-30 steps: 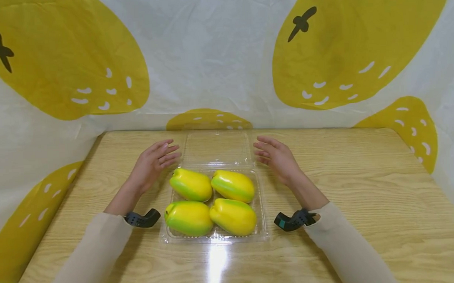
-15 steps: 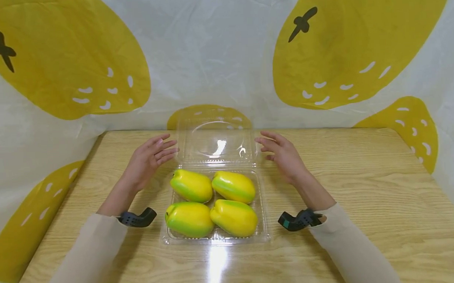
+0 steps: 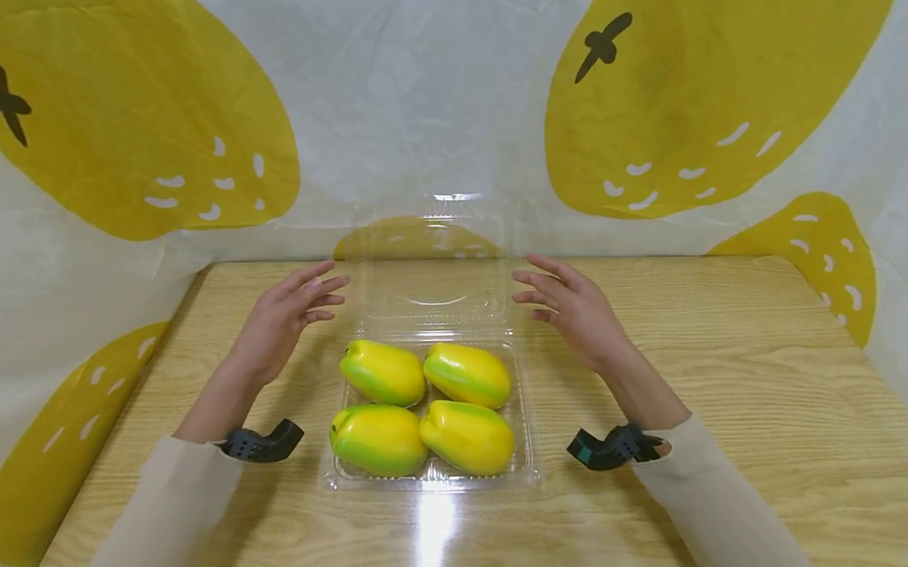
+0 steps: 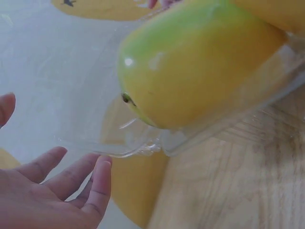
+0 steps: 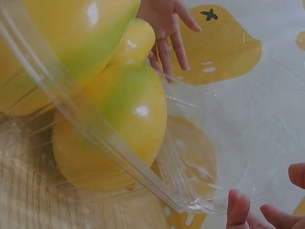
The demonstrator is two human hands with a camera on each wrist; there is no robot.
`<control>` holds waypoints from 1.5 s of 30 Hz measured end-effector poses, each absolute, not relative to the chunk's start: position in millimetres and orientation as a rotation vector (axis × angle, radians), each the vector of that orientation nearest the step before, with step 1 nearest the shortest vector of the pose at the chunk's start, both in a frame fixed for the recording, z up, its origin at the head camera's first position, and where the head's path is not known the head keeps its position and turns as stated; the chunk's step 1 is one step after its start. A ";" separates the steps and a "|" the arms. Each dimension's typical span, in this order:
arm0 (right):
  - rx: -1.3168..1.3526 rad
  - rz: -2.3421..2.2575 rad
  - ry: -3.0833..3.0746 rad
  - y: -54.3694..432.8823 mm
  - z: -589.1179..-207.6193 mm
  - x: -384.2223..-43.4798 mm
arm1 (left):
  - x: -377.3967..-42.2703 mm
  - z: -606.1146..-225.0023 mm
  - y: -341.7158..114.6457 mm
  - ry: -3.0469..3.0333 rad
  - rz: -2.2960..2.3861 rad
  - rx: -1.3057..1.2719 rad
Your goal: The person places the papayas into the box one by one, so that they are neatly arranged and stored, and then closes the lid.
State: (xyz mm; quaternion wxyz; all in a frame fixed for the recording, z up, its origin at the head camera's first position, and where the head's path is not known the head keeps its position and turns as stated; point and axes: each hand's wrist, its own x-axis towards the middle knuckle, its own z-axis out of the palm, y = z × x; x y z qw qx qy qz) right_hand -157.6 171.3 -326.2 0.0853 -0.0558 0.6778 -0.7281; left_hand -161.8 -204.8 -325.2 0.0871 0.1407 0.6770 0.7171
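A clear plastic clamshell container (image 3: pixel 536 447) stands on the table, holding several yellow-green papaya-like fruits (image 3: pixel 468 437) in two rows. Its transparent lid (image 3: pixel 435 292) stands raised at the back, against the curtain in the head view. Beside the lid's left edge is my left hand (image 3: pixel 283 323), its fingers loosely extended and nothing in them. My right hand (image 3: pixel 575 313) is at the lid's right side, likewise with loose fingers and no object. In the left wrist view, fingertips (image 4: pixel 102 162) come close to the lid's rim; whether they touch it I cannot tell.
The wood-grain table (image 3: pixel 712 374) ends at a white curtain (image 3: pixel 417 93) printed with big yellow fruits. Dark camera mounts (image 3: pixel 264 443) sit on both wrists and face inward over the tabletop. A bright light reflection lies in front of the container.
The lid's far edge has risen in the head view, so the lid stands higher. Both hands have drawn outward from its sides. The fruits and the container's base stay put.
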 end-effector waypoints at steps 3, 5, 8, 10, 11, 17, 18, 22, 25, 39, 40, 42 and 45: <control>-0.215 -2.158 2.052 171.8 -324.6 -154.2 | -157.8 -320.2 -204.2 2.028 2.118 0.444; -0.254 -2.132 2.091 172.3 -323.7 -151.8 | -154.8 -317.3 -203.3 2.050 2.101 0.449; -0.306 -2.100 2.137 172.4 -321.9 -148.4 | -149.4 -313.0 -201.3 2.091 2.075 0.430; -0.334 -2.080 2.166 172.2 -320.1 -146.0 | -144.9 -309.9 -198.9 2.141 2.043 0.406; -0.348 -2.070 2.185 172.2 -319.3 -145.0 | -142.4 -308.3 -197.4 2.161 2.031 0.393; -0.438 -2.014 2.297 173.0 -316.0 -139.6 | -128.8 -300.2 -188.6 2.249 1.972 0.373; -0.456 -2.011 2.306 173.2 -315.8 -138.7 | -127.2 -299.5 -188.2 2.256 1.965 0.378; -0.514 -2.020 2.313 173.3 -315.8 -135.6 | -122.3 -298.5 -188.9 2.272 1.958 0.391; -0.547 -2.048 2.297 172.5 -316.9 -134.3 | -120.3 -299.3 -191.0 2.258 1.977 0.399; -0.655 -2.086 2.313 173.0 -322.5 -127.1 | -119.1 -302.3 -194.1 2.238 2.047 0.444; -0.666 -2.088 2.313 172.9 -322.6 -126.2 | -119.0 -302.4 -193.8 2.240 2.050 0.449; -0.693 -2.102 2.308 173.0 -322.8 -124.3 | -118.5 -302.8 -193.4 2.249 2.053 0.461; -0.761 -2.132 2.275 173.9 -323.9 -120.8 | -116.7 -303.3 -192.8 2.271 2.047 0.472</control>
